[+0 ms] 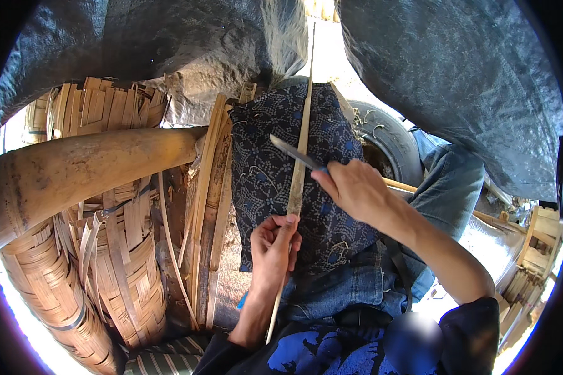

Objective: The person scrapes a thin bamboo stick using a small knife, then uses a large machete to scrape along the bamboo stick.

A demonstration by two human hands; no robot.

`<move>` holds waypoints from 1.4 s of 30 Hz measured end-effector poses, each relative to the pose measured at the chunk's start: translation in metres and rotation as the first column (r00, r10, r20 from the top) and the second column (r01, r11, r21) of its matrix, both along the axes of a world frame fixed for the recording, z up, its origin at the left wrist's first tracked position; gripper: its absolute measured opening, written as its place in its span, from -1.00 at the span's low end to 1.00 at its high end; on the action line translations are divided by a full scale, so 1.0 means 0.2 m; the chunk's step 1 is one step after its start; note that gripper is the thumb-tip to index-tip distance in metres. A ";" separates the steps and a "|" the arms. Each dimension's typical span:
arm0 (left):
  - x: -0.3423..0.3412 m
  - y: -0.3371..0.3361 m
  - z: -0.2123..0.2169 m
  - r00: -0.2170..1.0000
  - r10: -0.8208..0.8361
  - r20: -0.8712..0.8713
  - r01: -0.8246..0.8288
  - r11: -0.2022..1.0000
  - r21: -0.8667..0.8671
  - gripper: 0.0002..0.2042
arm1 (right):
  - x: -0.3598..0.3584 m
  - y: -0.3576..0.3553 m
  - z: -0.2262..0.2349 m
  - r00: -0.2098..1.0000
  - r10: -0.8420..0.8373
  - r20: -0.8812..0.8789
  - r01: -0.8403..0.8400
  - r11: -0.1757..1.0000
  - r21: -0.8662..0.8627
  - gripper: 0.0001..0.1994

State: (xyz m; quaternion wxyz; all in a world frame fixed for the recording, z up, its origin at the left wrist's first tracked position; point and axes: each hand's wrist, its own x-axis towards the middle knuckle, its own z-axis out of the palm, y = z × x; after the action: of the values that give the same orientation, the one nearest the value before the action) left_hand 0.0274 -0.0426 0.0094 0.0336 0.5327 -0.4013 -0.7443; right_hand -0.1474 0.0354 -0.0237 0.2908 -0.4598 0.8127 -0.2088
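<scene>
At 6 o'clock, nearest: dk shirt w/ blue print [331,353]; jeans [350,287] at approx 5. Just below ctr: L hand [272,250], thumb + fingers pinching pale bamboo strip [296,187]. Strip lies mid-view, narrow tip at 12, thin tail below hand at 6. R hand [360,190], 3 o'clock: fingers curled round knife [286,149] handle, partly hidden; blade points to 10, crosses strip, can't tell if touching. Patterned dk cloth [263,187] spread beneath. Further out: thick bamboo pole [94,169] at 9, woven bamboo [56,294] at 8, tyre [399,147] at 2. Beyond: dk sheeting [450,81], 11 + 1.
</scene>
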 end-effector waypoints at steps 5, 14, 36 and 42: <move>0.00 -0.01 0.03 1.000 0.007 -0.007 -0.007 1.000 -0.011 -0.76 | -0.13 -0.14 -0.01 1.000 -0.002 0.030 0.002 1.000 -0.010 -0.46; 0.05 -0.10 0.03 0.977 0.183 -0.108 -0.133 0.922 0.365 -0.72 | -0.03 0.04 0.13 0.941 -0.035 0.337 0.073 0.992 -0.103 -0.65; 0.07 -0.07 0.09 0.958 0.257 -0.127 -0.094 0.699 0.709 -0.73 | 0.07 0.19 0.24 0.957 0.037 0.289 -0.047 0.999 0.027 -0.61; 0.00 -0.04 0.07 0.965 0.242 -0.099 -0.130 0.772 0.622 -0.70 | 0.05 0.18 0.26 0.955 0.036 0.293 -0.070 0.992 0.106 -0.60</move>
State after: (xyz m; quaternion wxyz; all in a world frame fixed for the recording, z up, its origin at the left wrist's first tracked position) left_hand 0.0282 -0.0511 0.0230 -0.0316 0.4854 -0.0801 -0.8700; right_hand -0.1374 0.0724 0.0282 0.4385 -0.4282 0.7591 -0.2192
